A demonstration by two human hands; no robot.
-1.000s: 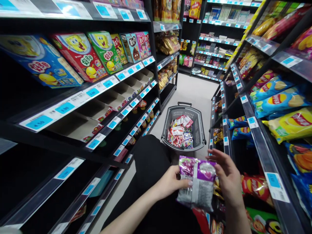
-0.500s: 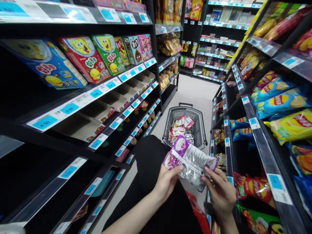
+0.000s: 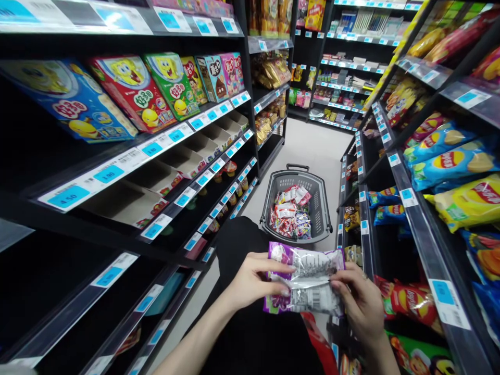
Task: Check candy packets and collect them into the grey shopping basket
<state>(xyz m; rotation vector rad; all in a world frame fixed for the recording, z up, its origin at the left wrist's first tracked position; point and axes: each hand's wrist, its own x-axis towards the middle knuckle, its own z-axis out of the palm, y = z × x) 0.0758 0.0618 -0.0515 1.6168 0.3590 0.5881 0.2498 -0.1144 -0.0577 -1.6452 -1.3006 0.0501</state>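
We pinched a purple snack packet (image 3: 304, 281) between left hand (image 3: 253, 281) and right hand (image 3: 361, 304), apparently unshelved; the basket (image 3: 296, 208) beyond remained loaded with sweets.

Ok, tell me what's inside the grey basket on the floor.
The basket holds a heap of small snack packets, mostly red and white. What lies under the top layer is covered.

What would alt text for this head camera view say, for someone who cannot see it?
Two hands, left hand and right hand, hold a purple and silver snack packet flat between them in a shop aisle. Ahead on the floor stands a grey shopping basket of sweets, with snack boxes shelved left and crisp bags right.
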